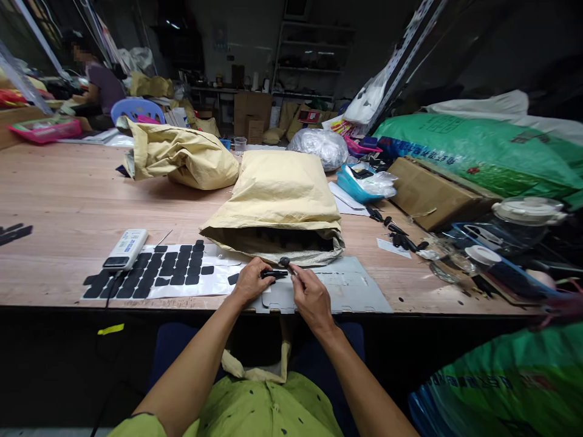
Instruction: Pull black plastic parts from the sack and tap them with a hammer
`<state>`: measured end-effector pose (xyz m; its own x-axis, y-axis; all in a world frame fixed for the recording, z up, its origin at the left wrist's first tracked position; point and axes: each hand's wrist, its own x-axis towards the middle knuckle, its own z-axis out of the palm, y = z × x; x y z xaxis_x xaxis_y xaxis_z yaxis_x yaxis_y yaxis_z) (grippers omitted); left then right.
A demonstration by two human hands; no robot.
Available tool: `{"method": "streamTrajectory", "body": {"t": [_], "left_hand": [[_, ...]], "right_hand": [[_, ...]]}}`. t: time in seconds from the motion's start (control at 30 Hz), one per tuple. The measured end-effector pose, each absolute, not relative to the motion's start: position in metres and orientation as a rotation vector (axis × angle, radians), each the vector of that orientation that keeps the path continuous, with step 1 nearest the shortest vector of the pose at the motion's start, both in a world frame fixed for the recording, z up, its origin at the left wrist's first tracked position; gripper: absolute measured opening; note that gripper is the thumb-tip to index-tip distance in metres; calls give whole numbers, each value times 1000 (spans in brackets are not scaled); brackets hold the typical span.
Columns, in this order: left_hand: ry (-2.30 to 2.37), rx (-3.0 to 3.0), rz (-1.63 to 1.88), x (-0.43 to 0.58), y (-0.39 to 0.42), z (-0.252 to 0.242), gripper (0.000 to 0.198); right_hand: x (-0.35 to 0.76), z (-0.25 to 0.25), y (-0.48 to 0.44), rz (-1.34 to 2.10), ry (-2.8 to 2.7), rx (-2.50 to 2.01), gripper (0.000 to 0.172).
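Observation:
My left hand (251,281) and my right hand (310,295) meet over the near edge of the wooden table (68,206). Both are closed in a pinch on one small black plastic part (276,272): the left holds its left end, the right its rounded right end. Beneath them lies a grey backing sheet (350,288). Just behind stands an open tan paper sack (277,206), dark pieces showing in its mouth. To the left, a white sheet (159,276) carries rows of black adhesive pads.
A white handheld device (125,249) lies on the pad sheet. A second crumpled tan sack (182,158) sits further back. Loose black parts (398,233), a cardboard box (432,194), tape and a glass jar crowd the right. A person sits far left at the back.

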<state>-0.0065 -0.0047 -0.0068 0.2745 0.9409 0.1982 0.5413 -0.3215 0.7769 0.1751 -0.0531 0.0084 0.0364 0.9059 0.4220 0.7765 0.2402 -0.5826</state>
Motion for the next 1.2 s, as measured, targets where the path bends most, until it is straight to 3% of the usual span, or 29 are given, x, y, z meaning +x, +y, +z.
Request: {"method": "streamTrajectory", "body": {"t": [0.37, 1.2], "left_hand": [[1380, 1976, 807, -6, -8, -1, 18], [1368, 2012, 721, -4, -12, 3, 15]], "right_hand": [[215, -20, -8, -294, -1858, -1821, 30], [211, -17, -15, -454, -1980, -1986, 28]]}}
